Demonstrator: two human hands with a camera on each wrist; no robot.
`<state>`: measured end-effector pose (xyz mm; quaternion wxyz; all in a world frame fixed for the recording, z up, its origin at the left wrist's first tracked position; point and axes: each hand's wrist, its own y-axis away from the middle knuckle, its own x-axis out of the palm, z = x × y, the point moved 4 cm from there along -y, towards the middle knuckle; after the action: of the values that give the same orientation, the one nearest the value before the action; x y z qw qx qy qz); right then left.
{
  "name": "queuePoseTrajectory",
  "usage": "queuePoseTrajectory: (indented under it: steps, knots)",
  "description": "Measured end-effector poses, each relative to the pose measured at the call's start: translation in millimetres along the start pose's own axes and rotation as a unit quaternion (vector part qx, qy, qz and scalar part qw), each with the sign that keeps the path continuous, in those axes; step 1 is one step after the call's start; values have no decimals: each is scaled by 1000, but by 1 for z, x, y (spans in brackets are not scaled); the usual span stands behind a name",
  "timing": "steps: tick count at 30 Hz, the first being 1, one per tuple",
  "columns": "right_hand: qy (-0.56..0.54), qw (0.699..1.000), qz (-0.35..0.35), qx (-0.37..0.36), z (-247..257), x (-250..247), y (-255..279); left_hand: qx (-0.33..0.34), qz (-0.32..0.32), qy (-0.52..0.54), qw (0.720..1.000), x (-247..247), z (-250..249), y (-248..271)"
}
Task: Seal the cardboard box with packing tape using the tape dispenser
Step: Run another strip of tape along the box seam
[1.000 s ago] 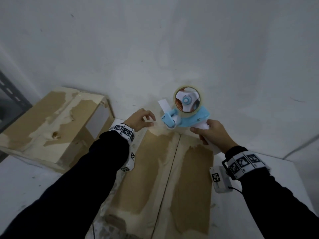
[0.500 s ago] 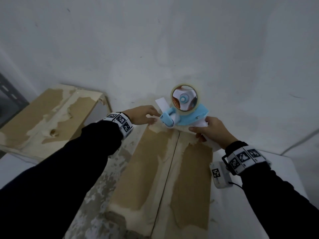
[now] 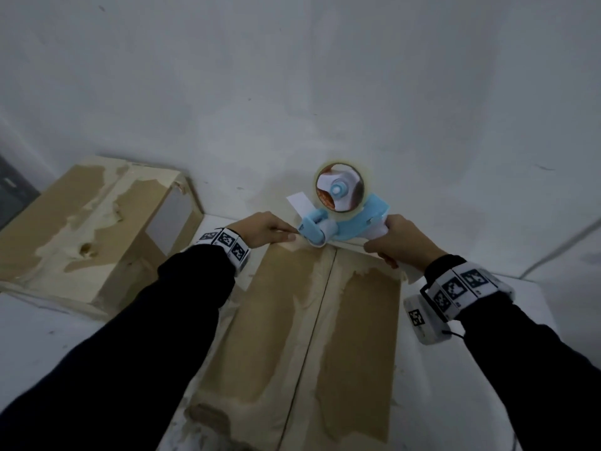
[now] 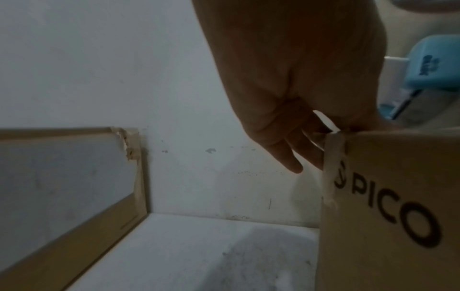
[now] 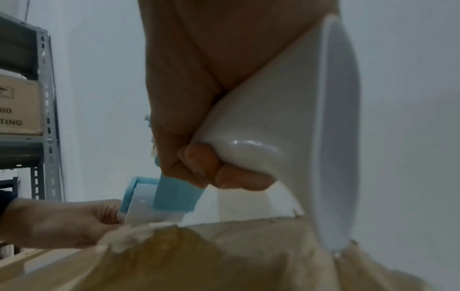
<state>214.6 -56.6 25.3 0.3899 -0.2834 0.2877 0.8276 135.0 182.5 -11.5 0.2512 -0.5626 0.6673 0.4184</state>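
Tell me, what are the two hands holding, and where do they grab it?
The right hand grips the tape dispenser by its white handle. The left hand rests on the far edge of the cardboard box, its fingertips beside the dispenser's roller.

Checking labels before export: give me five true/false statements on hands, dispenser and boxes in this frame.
1. The right hand grips the tape dispenser by its white handle. True.
2. The dispenser sits at the near end of the cardboard box. False: it is at the far edge, by the wall.
3. The left hand rests at the box's far edge beside the dispenser's roller. True.
4. The flaps stand open. False: they lie closed, meeting at a centre seam.
5. A second box lies to the left. True.
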Motion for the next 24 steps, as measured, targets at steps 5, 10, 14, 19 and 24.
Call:
queuePoseTrajectory:
  steps: [5, 10, 14, 19, 24]
  knots:
    - [20, 999, -29, 11, -26, -22, 15, 15, -6, 13, 1000, 5, -2, -2]
    - [-33, 996, -72, 48, -83, -64, 47, 19, 2, 22, 1000, 8, -5, -6]
    - [-49, 993, -93, 54, -101, -51, 55, 32, 22, -22, 999, 6, -19, -8]
    - [-91, 988, -116, 43, -104, -44, 60, 29, 28, -141, 989, 3, -35, -9]
    - [-73, 990, -115, 46, -86, -46, 67, 95, 0, -190, 977, 1, -87, -16]
